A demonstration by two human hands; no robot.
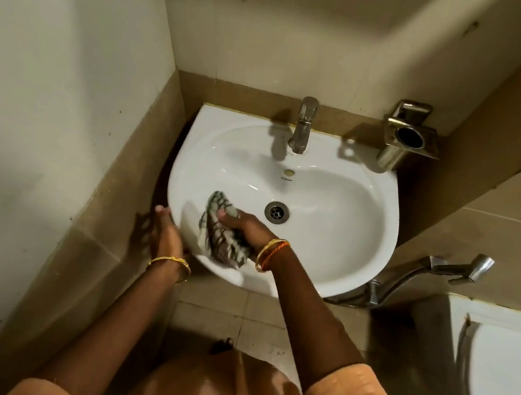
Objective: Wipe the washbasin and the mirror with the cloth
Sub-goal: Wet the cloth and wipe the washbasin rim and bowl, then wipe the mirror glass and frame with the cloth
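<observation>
The right hand (pixel 248 228) fingers bunch the cloth (pixel 223 231) against the washbasin (pixel 336 210) wall to scrub, while the left hand (pixel 166 233) fingers, loosely straight, steady its rim beside them.

Washbasin (pixel 340 190) white. Cloth (pixel 222 239) green/white/dark check. Tap (pixel 303 124), drain (pixel 276 212), wall holder (pixel 405 136) metallic silver. Lower wall tiles (pixel 118 207) tan, upper wall off-white. Sleeves orange. Bangles (pixel 268 252) gold.

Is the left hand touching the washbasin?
Touching. The head view shows the left hand resting against the outer left rim of the washbasin, fingers laid along its edge.
</observation>
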